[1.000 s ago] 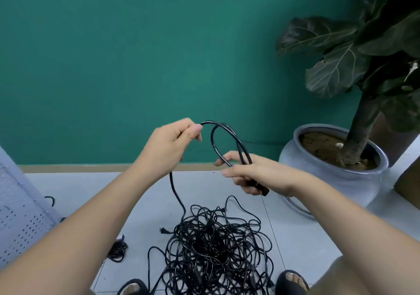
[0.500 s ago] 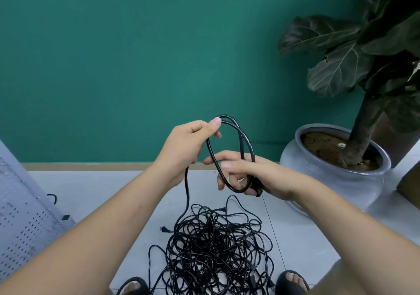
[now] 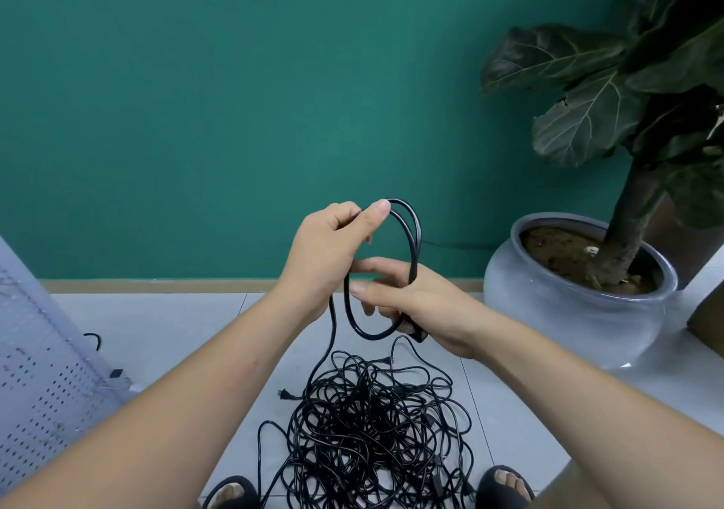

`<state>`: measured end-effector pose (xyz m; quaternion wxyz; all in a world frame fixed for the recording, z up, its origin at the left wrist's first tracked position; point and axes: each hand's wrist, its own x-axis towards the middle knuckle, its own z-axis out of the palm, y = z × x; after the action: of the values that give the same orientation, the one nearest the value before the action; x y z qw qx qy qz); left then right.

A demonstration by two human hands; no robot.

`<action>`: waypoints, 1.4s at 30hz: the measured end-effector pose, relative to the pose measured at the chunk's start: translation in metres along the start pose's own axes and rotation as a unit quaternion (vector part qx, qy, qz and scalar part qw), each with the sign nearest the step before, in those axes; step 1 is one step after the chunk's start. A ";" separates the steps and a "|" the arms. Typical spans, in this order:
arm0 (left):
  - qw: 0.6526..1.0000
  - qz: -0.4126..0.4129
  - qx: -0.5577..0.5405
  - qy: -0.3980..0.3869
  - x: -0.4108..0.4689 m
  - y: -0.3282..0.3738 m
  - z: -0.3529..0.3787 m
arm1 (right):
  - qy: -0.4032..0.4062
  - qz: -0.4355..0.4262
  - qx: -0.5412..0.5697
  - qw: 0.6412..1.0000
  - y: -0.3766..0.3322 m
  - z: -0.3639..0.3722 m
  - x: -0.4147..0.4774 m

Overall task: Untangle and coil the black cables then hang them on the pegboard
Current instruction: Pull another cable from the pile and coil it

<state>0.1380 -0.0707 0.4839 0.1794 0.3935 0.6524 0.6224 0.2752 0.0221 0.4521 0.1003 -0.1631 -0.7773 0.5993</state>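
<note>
Grip of left hand (image 3: 325, 251) and right hand (image 3: 421, 306) on doubled black cable loop (image 3: 415, 231)

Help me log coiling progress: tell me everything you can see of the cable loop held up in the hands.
The cable loop is thin, black, smooth and rubbery-looking, held upright as a rough oval of about two turns. The left hand pinches its top; the right hand grips its lower right, where a dark plug end pokes out. One strand drops from it into the tangled pile on the floor.
</note>
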 end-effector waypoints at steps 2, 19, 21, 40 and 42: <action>0.999 -0.012 -0.039 -0.002 0.001 -0.002 0.001 | 0.024 0.011 0.054 0.998 0.000 0.007 0.004; 0.996 -0.058 -0.061 -0.028 0.008 -0.007 -0.006 | 0.069 -0.024 0.051 0.996 0.000 0.030 0.014; 0.997 -0.048 -0.046 -0.029 0.008 -0.005 -0.007 | 0.069 -0.023 0.037 0.997 0.000 0.029 0.015; 0.999 -0.012 -0.016 0.032 0.003 0.002 -0.014 | -0.033 -0.047 0.124 0.991 0.003 0.048 0.017; 0.999 -0.022 -0.030 0.009 0.004 0.003 -0.015 | -0.030 -0.026 0.105 0.994 0.002 0.047 0.015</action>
<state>0.1258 -0.0781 0.4901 0.1990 0.3678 0.6434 0.6412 0.2451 -0.0142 0.4377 0.1093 -0.1133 -0.7165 0.6795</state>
